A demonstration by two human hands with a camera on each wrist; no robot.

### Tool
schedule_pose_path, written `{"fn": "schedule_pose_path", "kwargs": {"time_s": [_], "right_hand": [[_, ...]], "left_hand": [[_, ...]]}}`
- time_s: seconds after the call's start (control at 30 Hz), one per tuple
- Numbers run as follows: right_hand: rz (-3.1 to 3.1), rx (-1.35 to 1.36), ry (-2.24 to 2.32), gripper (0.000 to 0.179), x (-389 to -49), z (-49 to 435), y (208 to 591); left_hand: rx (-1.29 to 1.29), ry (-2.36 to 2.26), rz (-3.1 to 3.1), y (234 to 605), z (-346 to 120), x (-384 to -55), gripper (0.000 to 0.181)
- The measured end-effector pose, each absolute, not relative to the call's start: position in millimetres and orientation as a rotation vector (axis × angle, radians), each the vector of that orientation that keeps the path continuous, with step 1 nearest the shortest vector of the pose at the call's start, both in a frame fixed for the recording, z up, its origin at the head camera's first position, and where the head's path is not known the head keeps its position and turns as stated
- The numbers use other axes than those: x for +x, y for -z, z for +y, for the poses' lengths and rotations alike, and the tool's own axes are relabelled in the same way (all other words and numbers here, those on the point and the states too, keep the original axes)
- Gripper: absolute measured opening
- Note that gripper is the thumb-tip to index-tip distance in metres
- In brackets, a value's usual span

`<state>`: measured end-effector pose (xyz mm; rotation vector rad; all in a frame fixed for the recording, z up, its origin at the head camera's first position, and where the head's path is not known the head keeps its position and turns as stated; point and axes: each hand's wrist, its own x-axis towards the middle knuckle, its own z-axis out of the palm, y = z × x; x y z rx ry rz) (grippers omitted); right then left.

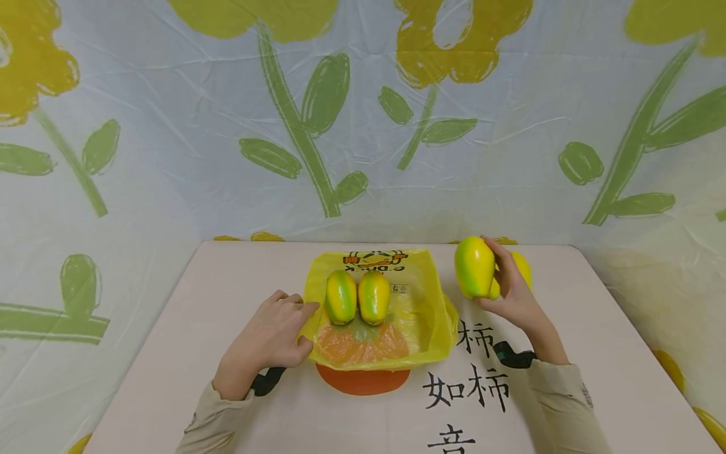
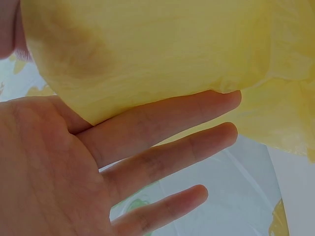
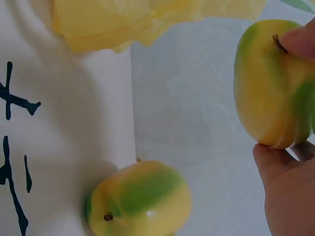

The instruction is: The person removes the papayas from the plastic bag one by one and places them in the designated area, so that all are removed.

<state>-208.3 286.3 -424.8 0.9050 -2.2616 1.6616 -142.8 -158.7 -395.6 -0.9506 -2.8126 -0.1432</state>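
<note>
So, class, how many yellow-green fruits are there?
4 visible: the left fruit and its neighbour at the yellow bag, a held fruit in the right hand, a fourth fruit partly behind that hand. Others may be hidden.

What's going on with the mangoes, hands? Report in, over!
Left hand touching yellow bag. Right hand gripping one mango. Two mangoes side by side at the bag, another mango beyond right hand. Nothing seen between held mango and bag.

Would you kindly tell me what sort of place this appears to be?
Probably a staged tabletop corner: flowered cloth hangs behind and beside a pale table bearing a yellow bag.
</note>
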Motion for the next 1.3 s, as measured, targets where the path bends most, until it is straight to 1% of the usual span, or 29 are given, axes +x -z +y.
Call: {"fn": "schedule_pose_path", "kwargs": {"time_s": [0.17, 0.43, 0.77, 1.3], "right_hand": [[-2.399, 0.839, -1.492, 0.112, -209, 283, 427], [-2.607, 0.794, -1.157, 0.110, -223, 275, 420], [-2.791, 0.791, -1.038, 0.107, -245, 273, 425], [-2.889, 0.809, -0.886, 0.102, -256, 272, 443]], "left_hand": [[-0.957, 0.134, -2.808, 395, -158, -143, 0.048], [-0.953, 0.144, -2.826, 394, -157, -142, 0.048], [-0.959, 0.160, -2.810, 395, -159, -142, 0.047], [-0.958, 0.170, -2.823, 393, -159, -141, 0.048]]}}
